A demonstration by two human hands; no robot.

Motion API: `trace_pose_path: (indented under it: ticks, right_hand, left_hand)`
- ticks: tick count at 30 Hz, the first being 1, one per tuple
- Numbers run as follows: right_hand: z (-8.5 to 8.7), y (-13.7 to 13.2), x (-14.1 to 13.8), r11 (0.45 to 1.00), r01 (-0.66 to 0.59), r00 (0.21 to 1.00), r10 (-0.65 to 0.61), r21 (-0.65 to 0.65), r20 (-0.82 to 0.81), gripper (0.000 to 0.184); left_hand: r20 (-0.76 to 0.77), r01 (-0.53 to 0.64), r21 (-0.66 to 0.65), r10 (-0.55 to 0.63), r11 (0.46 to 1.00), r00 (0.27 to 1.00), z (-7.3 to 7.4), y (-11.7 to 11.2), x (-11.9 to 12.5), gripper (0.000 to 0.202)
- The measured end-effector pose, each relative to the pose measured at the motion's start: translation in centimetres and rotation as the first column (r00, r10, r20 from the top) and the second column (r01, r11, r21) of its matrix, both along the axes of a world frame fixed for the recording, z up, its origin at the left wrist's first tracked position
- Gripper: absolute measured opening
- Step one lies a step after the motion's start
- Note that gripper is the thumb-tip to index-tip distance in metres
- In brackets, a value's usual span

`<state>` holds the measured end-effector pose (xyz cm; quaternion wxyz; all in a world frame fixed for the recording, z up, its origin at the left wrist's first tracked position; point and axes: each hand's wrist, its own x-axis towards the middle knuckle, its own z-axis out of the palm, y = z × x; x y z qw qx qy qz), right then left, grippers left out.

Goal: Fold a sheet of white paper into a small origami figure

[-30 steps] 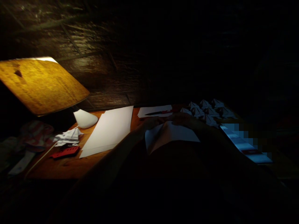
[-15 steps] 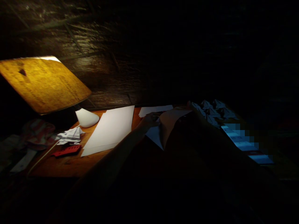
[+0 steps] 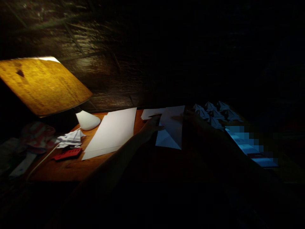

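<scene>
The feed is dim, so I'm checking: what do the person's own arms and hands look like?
The left hand and right hand show no gloves. The left forearm narrows toward the wrist, with no sleeve or watch that I can make out. The right arm is too dark to tell whether it has a sleeve.

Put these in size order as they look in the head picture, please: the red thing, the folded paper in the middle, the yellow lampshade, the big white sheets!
Largest to smallest, as they look:
1. Yellow lampshade
2. Big white sheets
3. Folded paper in the middle
4. Red thing
</scene>
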<state>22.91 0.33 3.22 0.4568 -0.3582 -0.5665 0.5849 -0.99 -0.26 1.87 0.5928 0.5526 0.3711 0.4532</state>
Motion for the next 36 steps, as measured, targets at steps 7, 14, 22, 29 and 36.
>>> trace_pose_path:
  ticks: [7,14,22,29,36]
  right_hand:
    - [-0.9,0.6,-0.1,0.997,-0.076,0.982,0.072,0.013,0.176,0.025]
    - [-2.7,1.0,0.2,0.946,-0.004,0.913,-0.128,0.323,0.388,0.029]
    - [-1.6,0.2,-0.6,0.937,0.095,0.954,-0.182,0.336,0.238,0.031]
    - [-1.2,0.2,-0.7,0.891,0.155,0.936,-0.270,0.426,0.224,0.020]
    - [-1.5,0.3,-0.8,0.889,0.147,0.936,-0.266,0.433,0.229,0.031]
  left_hand:
    - [0.084,-0.117,-0.068,0.123,0.991,0.989,-0.6,0.2,0.4,0.041]
    - [0.157,-0.138,-0.170,0.165,0.976,0.974,-1.0,0.8,0.4,0.031]
    - [0.240,-0.081,-0.156,0.117,0.984,0.964,-0.2,0.1,0.4,0.042]
    - [0.237,-0.093,-0.152,0.127,0.984,0.963,-0.7,0.4,0.6,0.031]
    - [0.317,0.043,-0.256,0.041,0.966,0.947,0.0,-0.1,0.7,0.019]
